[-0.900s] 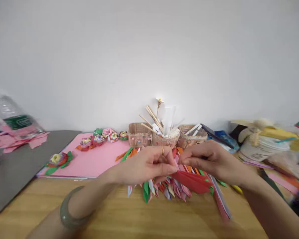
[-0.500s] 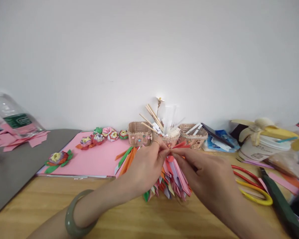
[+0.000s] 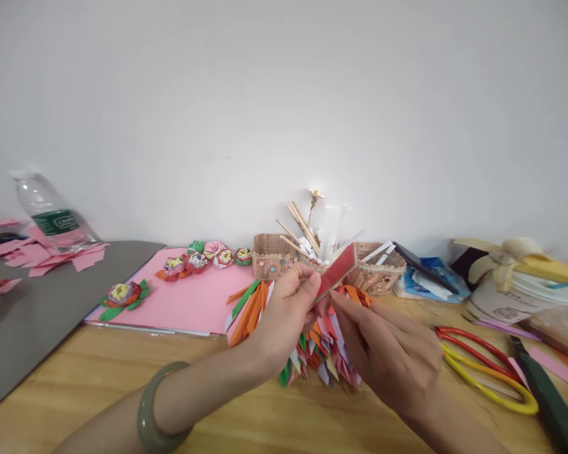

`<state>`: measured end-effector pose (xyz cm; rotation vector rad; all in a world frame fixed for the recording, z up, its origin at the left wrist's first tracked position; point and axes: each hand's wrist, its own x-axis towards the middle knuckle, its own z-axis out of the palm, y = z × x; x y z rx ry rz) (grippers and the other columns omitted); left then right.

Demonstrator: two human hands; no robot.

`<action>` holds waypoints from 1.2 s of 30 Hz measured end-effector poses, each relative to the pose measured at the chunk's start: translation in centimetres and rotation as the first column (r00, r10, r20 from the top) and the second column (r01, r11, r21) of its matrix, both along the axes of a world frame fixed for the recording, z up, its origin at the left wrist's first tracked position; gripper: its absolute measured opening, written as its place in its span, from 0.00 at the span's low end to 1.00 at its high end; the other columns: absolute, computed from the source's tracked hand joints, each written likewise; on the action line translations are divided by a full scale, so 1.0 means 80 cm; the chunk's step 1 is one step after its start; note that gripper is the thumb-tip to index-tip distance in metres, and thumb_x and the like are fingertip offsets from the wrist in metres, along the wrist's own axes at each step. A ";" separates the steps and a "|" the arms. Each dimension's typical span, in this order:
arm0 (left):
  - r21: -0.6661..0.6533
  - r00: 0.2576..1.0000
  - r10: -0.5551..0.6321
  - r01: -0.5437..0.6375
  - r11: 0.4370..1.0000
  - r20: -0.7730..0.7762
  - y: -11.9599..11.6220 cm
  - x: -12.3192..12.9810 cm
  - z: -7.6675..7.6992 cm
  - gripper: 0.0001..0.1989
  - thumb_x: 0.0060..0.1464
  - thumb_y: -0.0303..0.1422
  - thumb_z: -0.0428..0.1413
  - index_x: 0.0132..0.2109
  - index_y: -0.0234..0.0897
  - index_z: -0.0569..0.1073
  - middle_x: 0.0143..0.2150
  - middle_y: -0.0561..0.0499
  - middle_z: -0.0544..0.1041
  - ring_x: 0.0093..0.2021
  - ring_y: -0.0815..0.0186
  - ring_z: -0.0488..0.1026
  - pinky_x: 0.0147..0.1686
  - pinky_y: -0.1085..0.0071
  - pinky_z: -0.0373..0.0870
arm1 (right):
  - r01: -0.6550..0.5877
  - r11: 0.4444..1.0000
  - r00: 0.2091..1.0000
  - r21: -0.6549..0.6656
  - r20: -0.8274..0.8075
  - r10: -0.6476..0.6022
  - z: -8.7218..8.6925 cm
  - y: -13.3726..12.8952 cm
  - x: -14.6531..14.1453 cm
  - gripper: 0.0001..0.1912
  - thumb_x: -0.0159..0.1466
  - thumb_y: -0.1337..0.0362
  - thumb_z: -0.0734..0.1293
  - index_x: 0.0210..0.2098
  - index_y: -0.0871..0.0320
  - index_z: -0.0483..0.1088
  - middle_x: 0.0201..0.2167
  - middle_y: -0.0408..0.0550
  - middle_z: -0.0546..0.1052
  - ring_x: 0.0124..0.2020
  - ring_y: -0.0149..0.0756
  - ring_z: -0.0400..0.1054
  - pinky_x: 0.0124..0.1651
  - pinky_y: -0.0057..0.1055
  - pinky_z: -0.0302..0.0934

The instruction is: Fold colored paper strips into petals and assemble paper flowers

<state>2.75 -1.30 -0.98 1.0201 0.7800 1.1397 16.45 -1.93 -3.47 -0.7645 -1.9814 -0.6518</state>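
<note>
Fingers [image 3: 311, 290] of the left hand [image 3: 281, 315] pinch a red paper strip [image 3: 337, 272] before woven baskets [image 3: 273, 257]; the right hand [image 3: 392, 356], its finger closure unclear, meets the lower edge. Both partly hide folded papers [image 3: 319, 354]; red-and-yellow loop handles [image 3: 483, 367] lie right, a bottle [image 3: 55, 221] left.

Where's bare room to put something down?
Bare wood shows on the table between the pink sheet and the left forearm, and between both forearms, nearer than the folded paper pieces. The grey mat is bare between the pink scraps and that sheet. It's crowded at the wall, with baskets, and at right, with the dark green tool and white tub.
</note>
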 end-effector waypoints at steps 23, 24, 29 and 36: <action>-0.092 0.821 -0.489 0.534 0.840 0.294 0.020 -0.015 -0.012 0.11 0.57 0.36 0.45 0.30 0.35 0.64 0.12 0.62 0.49 0.13 0.77 0.38 0.12 0.80 0.35 | -0.576 0.343 0.806 -0.742 -0.586 0.088 0.023 0.018 0.020 0.17 0.62 0.58 0.62 0.50 0.54 0.67 0.22 0.41 0.74 0.21 0.31 0.66 0.28 0.28 0.63; -0.108 0.801 -0.518 0.568 0.816 0.299 0.021 -0.015 -0.013 0.10 0.57 0.36 0.46 0.31 0.35 0.64 0.12 0.62 0.49 0.13 0.77 0.38 0.12 0.80 0.35 | -0.575 0.342 0.812 -0.743 -0.571 0.124 0.024 0.021 0.022 0.16 0.61 0.58 0.62 0.48 0.55 0.69 0.25 0.42 0.76 0.25 0.33 0.68 0.32 0.30 0.64; -0.181 0.702 -0.624 0.701 0.689 0.342 0.028 -0.020 -0.017 0.10 0.54 0.36 0.46 0.30 0.36 0.66 0.12 0.61 0.48 0.13 0.76 0.39 0.12 0.80 0.35 | -0.540 0.340 0.840 -0.770 -0.467 0.276 0.031 0.028 0.027 0.13 0.63 0.60 0.61 0.41 0.57 0.73 0.36 0.47 0.77 0.37 0.36 0.70 0.42 0.33 0.64; -0.189 0.600 -0.711 0.797 0.574 0.367 0.037 -0.023 -0.016 0.14 0.52 0.41 0.43 0.34 0.37 0.67 0.11 0.60 0.51 0.12 0.76 0.41 0.11 0.81 0.37 | -0.463 0.439 0.886 -0.770 -0.395 0.242 0.031 0.027 0.029 0.12 0.61 0.59 0.62 0.31 0.60 0.73 0.23 0.43 0.73 0.27 0.32 0.67 0.29 0.27 0.62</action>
